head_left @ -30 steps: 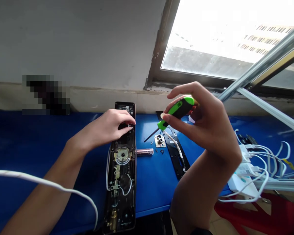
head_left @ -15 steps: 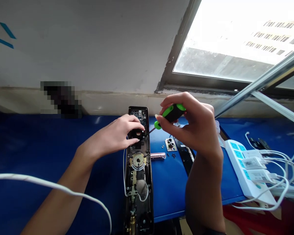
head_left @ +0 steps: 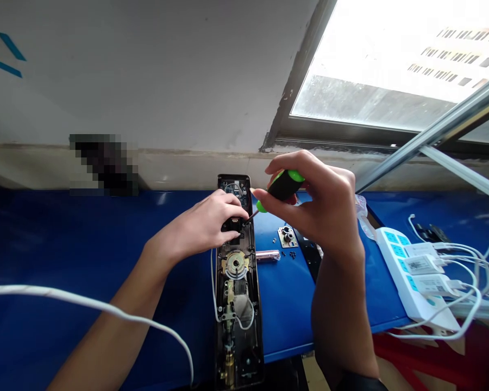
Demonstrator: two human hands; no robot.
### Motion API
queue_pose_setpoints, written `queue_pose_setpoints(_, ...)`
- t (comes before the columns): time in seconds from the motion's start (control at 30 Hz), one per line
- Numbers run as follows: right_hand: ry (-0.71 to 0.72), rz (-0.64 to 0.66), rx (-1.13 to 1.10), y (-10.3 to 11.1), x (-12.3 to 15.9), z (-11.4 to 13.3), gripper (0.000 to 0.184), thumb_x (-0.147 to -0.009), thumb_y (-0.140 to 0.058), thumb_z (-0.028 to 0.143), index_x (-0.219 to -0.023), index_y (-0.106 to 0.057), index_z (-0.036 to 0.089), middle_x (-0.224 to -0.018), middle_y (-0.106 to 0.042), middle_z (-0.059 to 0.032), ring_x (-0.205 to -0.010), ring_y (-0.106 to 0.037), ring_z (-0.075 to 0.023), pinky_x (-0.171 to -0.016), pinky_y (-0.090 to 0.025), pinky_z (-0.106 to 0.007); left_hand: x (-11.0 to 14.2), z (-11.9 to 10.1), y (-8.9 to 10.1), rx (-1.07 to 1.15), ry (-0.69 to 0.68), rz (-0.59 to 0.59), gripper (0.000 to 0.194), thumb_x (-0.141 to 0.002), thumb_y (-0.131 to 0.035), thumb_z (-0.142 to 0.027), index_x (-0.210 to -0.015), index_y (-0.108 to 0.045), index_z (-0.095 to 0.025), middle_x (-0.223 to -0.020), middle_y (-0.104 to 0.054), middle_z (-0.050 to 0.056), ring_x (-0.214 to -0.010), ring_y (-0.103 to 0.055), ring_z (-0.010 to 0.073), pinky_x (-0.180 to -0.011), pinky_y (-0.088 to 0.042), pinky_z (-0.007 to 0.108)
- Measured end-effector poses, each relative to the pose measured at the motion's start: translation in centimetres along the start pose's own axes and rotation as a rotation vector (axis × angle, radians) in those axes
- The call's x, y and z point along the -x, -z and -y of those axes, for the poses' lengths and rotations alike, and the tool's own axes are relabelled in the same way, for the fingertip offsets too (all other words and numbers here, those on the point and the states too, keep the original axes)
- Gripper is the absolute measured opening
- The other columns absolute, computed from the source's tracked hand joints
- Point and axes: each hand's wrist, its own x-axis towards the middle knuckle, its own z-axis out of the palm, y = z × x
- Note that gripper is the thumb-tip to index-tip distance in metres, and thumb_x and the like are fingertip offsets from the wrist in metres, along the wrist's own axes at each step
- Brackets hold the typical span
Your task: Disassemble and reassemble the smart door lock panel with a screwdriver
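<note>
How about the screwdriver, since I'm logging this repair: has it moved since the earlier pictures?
Yes, leftward: the screwdriver was right of the metal plate, now above it, its tip at the lock.

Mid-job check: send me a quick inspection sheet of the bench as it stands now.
Surface: blue bench, with the lock lying on it.
Job's things: opened electronic door lock, interior exposed; green-and-black screwdriver, its tip at the lock's upper part.
Clutter: small screws, small metal plate and metal cylinder beside the lock.
Hands: left hand on the lock's upper part; right hand gripping the screwdriver.
Cables: white cable over the left forearm; plugs crowd the power strip at right.
Surroundings: window, aluminium rails.
</note>
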Motion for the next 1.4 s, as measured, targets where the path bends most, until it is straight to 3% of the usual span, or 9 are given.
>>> queue_pose_setpoints(0.13,0.004,-0.070,0.059,-0.9,-0.2,0.8,0.021,-0.084,-0.082,0.028,-0.091,-0.063,0.023,-0.077,-0.062,0.0021,-0.063,-0.048,-0.0119,-0.058,-0.044,-0.032,0.0,-0.1,0.0,0.008,0.004,0.022,0.033,-0.090,-0.072,-0.028,-0.123,-0.075,-0.025,-0.135,-0.064,0.009,-0.127,-0.057,0.0280,-0.111,-0.050,0.044)
queue_pose_setpoints(0.37,-0.091,-0.172,0.145,-2.0,-0.5,1.4,0.032,-0.087,-0.078,0.043,-0.079,-0.053,0.025,-0.068,-0.058,0.0012,-0.058,-0.048,-0.0142,-0.053,-0.043,-0.036,0.1,-0.3,0.2,0.011,0.005,0.020,0.033,-0.091,-0.071,-0.026,-0.124,-0.073,-0.024,-0.134,-0.065,0.010,-0.125,-0.058,0.0280,-0.108,-0.051,0.043)
queue_pose_setpoints(0.47,-0.118,-0.145,0.120,-1.8,-0.5,1.4,0.029,-0.088,-0.077,0.040,-0.080,-0.054,0.025,-0.069,-0.060,0.0003,-0.059,-0.050,-0.0141,-0.054,-0.047,-0.036,0.0,-0.3,0.1,0.017,-0.004,0.016,0.033,-0.091,-0.071,-0.025,-0.124,-0.073,-0.024,-0.134,-0.065,0.009,-0.125,-0.058,0.0277,-0.109,-0.050,0.043)
queue_pose_setpoints(0.6,-0.047,-0.112,0.043,-1.5,-0.3,0.9,0.025,-0.089,-0.077,0.042,-0.087,-0.060,0.024,-0.076,-0.064,0.0001,-0.064,-0.054,-0.0138,-0.056,-0.047,-0.033,0.0,-0.1,0.1,-0.005,-0.008,0.009,0.031,-0.091,-0.071,-0.025,-0.122,-0.073,-0.023,-0.132,-0.065,0.009,-0.123,-0.059,0.0280,-0.107,-0.051,0.044)
queue_pose_setpoints(0.8,0.003,0.029,-0.015,-0.5,-0.1,0.4,0.024,-0.084,-0.082,0.026,-0.100,-0.065,0.023,-0.090,-0.069,-0.0005,-0.072,-0.060,-0.0142,-0.065,-0.053,-0.033,0.1,-0.3,0.1,0.011,0.002,0.024,0.027,-0.092,-0.069,-0.025,-0.119,-0.074,-0.025,-0.133,-0.065,0.008,-0.124,-0.059,0.0274,-0.110,-0.050,0.044)
queue_pose_setpoints(1.03,-0.010,0.210,-0.072,1.2,-0.1,1.0,0.030,-0.095,-0.063,0.016,-0.123,-0.061,0.028,-0.105,-0.074,-0.0036,-0.089,-0.072,-0.0177,-0.081,-0.060,-0.032,0.1,-0.3,0.0,-0.003,-0.001,0.020,0.030,-0.093,-0.068,-0.026,-0.123,-0.072,-0.026,-0.135,-0.064,0.008,-0.123,-0.060,0.0265,-0.108,-0.051,0.043)
queue_pose_setpoints(1.23,0.020,0.075,0.097,-0.1,-0.2,1.0,0.021,-0.092,-0.071,0.025,-0.112,-0.064,0.023,-0.086,-0.069,0.0004,-0.066,-0.056,-0.0132,-0.064,-0.050,-0.032,0.1,-0.3,-0.2,0.005,-0.011,0.009,0.029,-0.092,-0.068,-0.025,-0.121,-0.072,-0.026,-0.130,-0.065,0.008,-0.120,-0.061,0.0262,-0.104,-0.052,0.042)
queue_pose_setpoints(1.4,0.009,0.074,0.085,-0.5,-0.2,1.1,0.017,-0.092,-0.070,0.023,-0.107,-0.063,0.024,-0.084,-0.066,0.0013,-0.065,-0.052,-0.0122,-0.063,-0.047,-0.031,0.2,-0.4,0.5,0.019,0.014,-0.005,0.030,-0.093,-0.067,-0.027,-0.122,-0.071,-0.026,-0.125,-0.065,0.007,-0.116,-0.061,0.0257,-0.102,-0.052,0.040)
